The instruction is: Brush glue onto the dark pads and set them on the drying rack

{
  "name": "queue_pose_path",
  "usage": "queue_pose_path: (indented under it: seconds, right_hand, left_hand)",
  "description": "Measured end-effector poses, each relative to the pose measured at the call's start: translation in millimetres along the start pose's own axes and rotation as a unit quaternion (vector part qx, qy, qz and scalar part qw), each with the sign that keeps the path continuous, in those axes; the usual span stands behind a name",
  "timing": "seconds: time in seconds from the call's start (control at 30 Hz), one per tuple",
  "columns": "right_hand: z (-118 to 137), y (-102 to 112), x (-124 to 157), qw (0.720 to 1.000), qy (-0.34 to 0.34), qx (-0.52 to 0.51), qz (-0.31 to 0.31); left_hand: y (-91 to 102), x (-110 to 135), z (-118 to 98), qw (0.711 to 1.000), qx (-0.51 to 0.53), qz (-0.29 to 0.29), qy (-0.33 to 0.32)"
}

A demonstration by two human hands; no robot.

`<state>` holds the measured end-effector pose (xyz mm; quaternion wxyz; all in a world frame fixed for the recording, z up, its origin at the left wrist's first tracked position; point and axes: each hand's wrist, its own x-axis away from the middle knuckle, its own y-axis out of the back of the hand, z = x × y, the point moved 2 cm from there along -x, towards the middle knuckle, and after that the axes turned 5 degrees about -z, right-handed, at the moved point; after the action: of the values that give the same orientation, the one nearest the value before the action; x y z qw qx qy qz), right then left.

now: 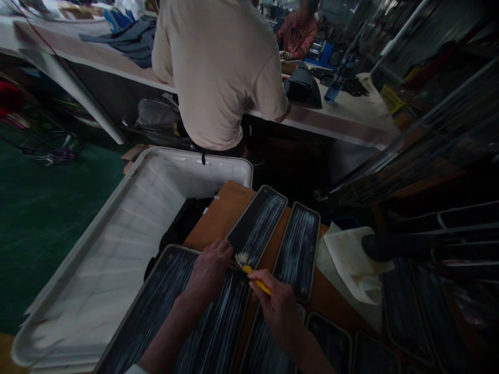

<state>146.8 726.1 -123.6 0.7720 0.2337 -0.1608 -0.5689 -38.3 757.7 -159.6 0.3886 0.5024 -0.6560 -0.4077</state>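
My right hand grips a brush by its yellow handle. The brush's pale bristles touch the lower end of a long dark panel with a light rim and whitish streaks along it. My left hand is at the lower left edge of that same panel, its fingers bent and close together; their tips are partly hidden. Under my left forearm lie more streaked dark panels. Another streaked panel lies to the right of the brushed one. All of them rest on a brown board.
A large white plastic tub stands left of the board, with dark material inside. Crumpled off-white cloth lies at the right, beside wire racks. Ahead, a person in a beige shirt sits at a long table; another person is beyond.
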Motion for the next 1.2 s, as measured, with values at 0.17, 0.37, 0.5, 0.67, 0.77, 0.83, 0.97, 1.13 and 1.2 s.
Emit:
queue_pose_path:
  seconds: [0.17,0.37,0.5,0.67,0.77,0.83,0.97,1.13,1.2]
  right_hand:
    - [-2.1,23.4,-43.9,0.998,-0.015,-0.029,-0.061]
    - [-32.1,44.7,-138.4,0.983,0.022,0.038,-0.178]
    - [-47.6,37.4,-167.4,0.974,0.020,0.112,-0.196]
    - [-39.9,12.1,-142.4,0.981,0.042,0.135,-0.135]
    - [-22.6,-6.0,-96.0,0.991,0.058,0.106,-0.063]
    - [-10.0,-14.9,-61.7,0.994,0.067,0.086,-0.020]
    - [5.9,-15.3,-20.4,0.999,0.033,0.017,0.027]
    - [-3.7,5.4,-41.4,0.997,0.012,-0.039,-0.062]
    - [-10.9,6.4,-49.7,0.995,0.012,-0.020,-0.097]
  left_hand:
    - [1.0,1.2,2.6,0.999,0.030,0.001,0.014]
    - [1.1,2.3,5.6,0.998,0.044,0.004,0.037]
    - [-1.2,2.2,6.3,0.999,0.037,-0.001,0.038]
    - [0.4,2.1,6.3,0.998,0.046,0.000,0.040]
    - [1.8,1.6,6.2,0.998,0.055,0.003,0.037]
    - [1.6,1.6,6.8,0.997,0.066,0.003,0.042]
    - [0.2,3.5,8.9,0.995,0.078,-0.012,0.055]
    - [0.0,5.0,11.1,0.996,0.070,-0.017,0.057]
    - [0.1,4.8,11.9,0.996,0.064,-0.010,0.060]
